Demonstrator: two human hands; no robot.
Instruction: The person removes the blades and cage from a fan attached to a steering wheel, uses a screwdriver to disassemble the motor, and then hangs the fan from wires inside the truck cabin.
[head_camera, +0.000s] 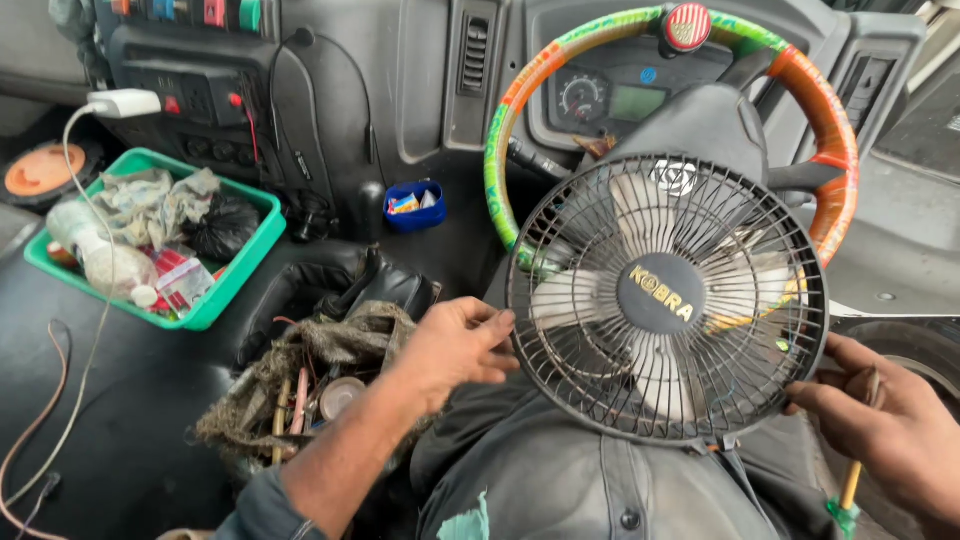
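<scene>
Both hands' grip pinches the fan (668, 296) guard's opposite edges, beside the steering wheel (830, 130).

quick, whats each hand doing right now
Left hand: fingers on the fan guard's left rim.
Right hand: steadies the guard's right rim, holding a screwdriver.

Fan (667, 297): black wire grille (matt), plastic blades.

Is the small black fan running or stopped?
Stopped: the white blades show sharp behind the fan grille, held by the left hand and right hand.
</scene>
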